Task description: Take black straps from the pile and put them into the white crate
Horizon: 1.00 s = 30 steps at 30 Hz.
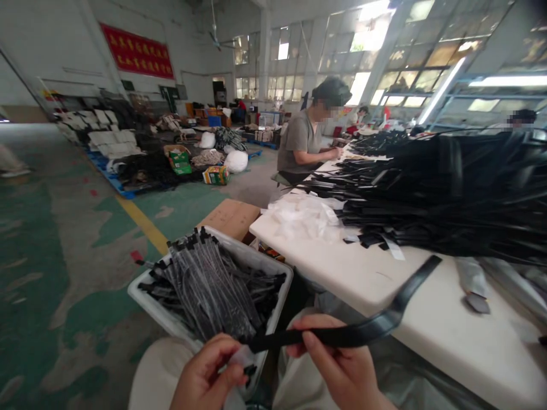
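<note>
Left hand (209, 373): pinching cloudy film (243, 357), partly finger-hidden!
Right hand (344, 361): gripping a black strap (367, 333), its film-side end unclear!

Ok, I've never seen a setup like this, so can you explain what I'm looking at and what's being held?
There's no machine here, just a person's two bare hands. The single picture comes from a camera worn on that person's head, looking forward and down. The right hand pinches a black strap, whose far end reaches over the white table. The left hand holds pale film at the strap's near end. On the table lie a big heap of black strips and crumpled white material. Below, a white bin holds more dark strips. Another person sits farther along the table.
</note>
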Each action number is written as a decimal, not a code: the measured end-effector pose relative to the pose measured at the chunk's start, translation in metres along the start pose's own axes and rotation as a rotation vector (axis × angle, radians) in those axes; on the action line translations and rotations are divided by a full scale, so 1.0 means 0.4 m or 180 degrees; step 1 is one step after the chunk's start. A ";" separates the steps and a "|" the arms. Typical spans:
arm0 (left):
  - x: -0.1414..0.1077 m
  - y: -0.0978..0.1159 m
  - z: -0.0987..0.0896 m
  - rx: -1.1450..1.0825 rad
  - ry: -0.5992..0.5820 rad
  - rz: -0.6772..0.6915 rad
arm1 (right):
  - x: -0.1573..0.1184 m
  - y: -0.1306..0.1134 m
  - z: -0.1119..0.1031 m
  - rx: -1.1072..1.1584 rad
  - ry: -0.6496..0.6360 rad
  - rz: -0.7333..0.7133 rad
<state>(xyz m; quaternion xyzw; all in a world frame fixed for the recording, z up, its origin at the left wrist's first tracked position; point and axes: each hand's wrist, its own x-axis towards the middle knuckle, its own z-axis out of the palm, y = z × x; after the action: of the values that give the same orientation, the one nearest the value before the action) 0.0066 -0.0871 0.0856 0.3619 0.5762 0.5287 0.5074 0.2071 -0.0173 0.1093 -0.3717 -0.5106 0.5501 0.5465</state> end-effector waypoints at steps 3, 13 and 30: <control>0.008 -0.023 -0.016 0.0177 -0.0287 0.0031 | -0.003 0.002 0.003 -0.0038 -0.0033 0.0097; 0.018 -0.047 -0.019 0.0550 -0.0321 0.0249 | -0.024 0.040 -0.004 -0.0170 -0.0179 0.0103; 0.040 -0.117 0.018 0.4319 -0.0297 0.1634 | -0.066 0.106 0.026 0.0222 -0.0150 0.1068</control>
<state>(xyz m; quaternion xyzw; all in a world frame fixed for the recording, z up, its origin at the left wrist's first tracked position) 0.0155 -0.0786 0.0371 0.7429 0.6520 0.1413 0.0552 0.1909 -0.0396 0.0663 -0.4195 -0.4347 0.6595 0.4474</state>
